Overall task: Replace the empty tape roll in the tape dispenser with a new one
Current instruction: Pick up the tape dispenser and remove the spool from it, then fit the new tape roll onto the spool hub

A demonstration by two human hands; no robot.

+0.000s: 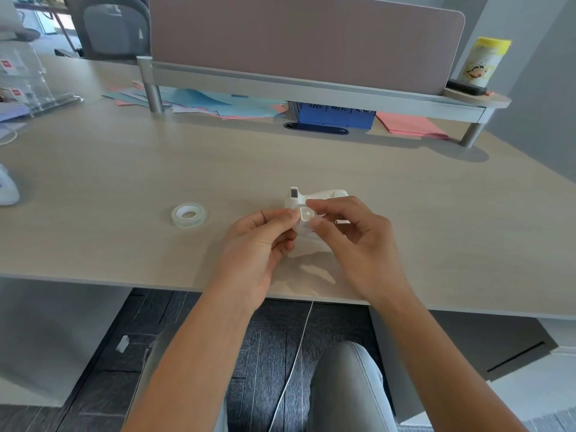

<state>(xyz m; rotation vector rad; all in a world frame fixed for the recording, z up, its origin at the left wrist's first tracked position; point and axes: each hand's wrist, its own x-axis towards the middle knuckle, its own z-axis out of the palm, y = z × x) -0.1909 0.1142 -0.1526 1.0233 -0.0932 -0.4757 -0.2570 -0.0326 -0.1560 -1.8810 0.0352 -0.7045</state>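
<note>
A white tape dispenser [314, 194] sits on the desk just beyond my hands. My left hand [261, 241] and my right hand [352, 235] meet in front of it, thumbs and forefingers pinching a small white round part [305, 217], which looks like the empty core with its hub. Whether this part is free of the dispenser is hidden by my fingers. A new roll of clear tape [188, 215] lies flat on the desk to the left, well apart from my left hand.
Blue and pink paper sheets [199, 102] and a blue box [336, 115] lie under a raised shelf [311, 88] at the back. A yellow-capped canister [486, 62] stands on the shelf's right end. Clear plastic holders [28, 85] stand far left. The desk's front edge [93, 280] is close.
</note>
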